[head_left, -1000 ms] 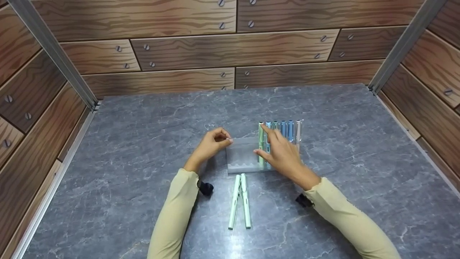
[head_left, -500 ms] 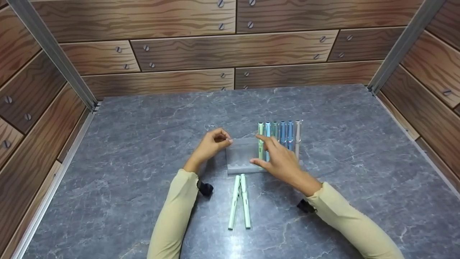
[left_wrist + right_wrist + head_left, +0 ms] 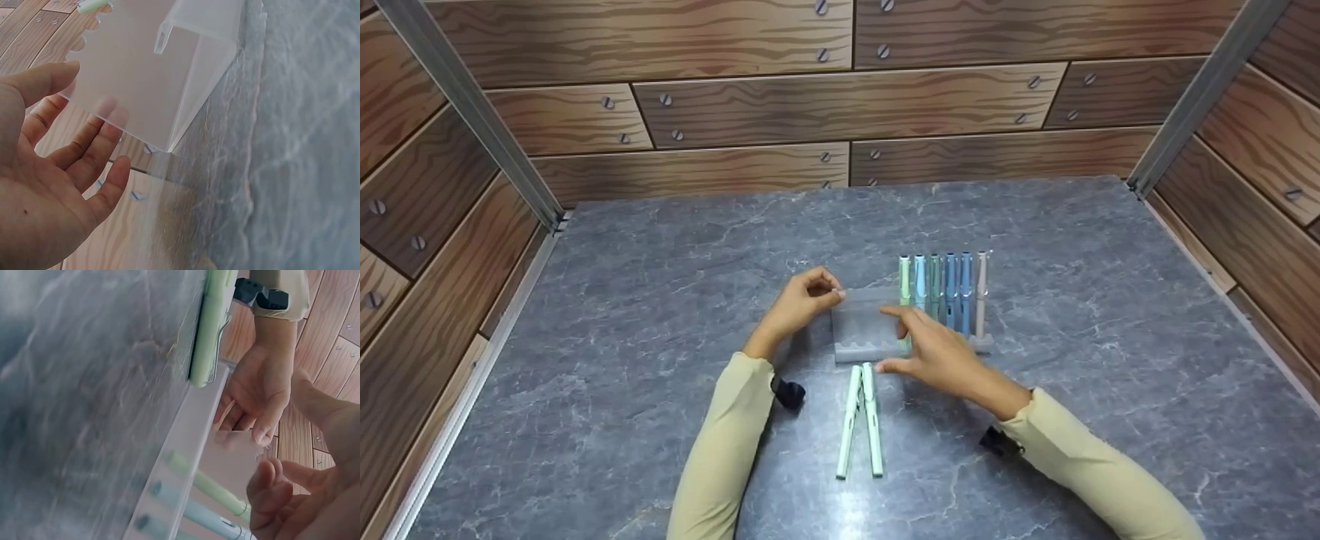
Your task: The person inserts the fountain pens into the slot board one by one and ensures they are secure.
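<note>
A clear plastic pen stand (image 3: pixel 864 319) has several capped pens leaning in its right half, from a light green pen (image 3: pixel 904 271) to a grey pen (image 3: pixel 982 285). My left hand (image 3: pixel 801 306) pinches the stand's upper left corner; in the left wrist view the thumb lies on the front of the clear panel (image 3: pixel 135 79), with fingers behind it. Over the stand's front, my right hand (image 3: pixel 941 352) is bent loosely and holds nothing. Its thumb is near the caps of two mint green pens, a left pen (image 3: pixel 848 427) and a right pen (image 3: pixel 874 427), lying on the table.
Grey marbled tabletop (image 3: pixel 660 300) surrounds the stand. Wood-patterned walls (image 3: pixel 750 112) rise at the back and sides, with metal posts (image 3: pixel 480 112) at the corners. A black wrist camera (image 3: pixel 789 393) sits by the left sleeve.
My right hand has moved from the top of the light green pen down toward the stand's front edge, uncovering more of the pens. My left hand stays at the corner.
</note>
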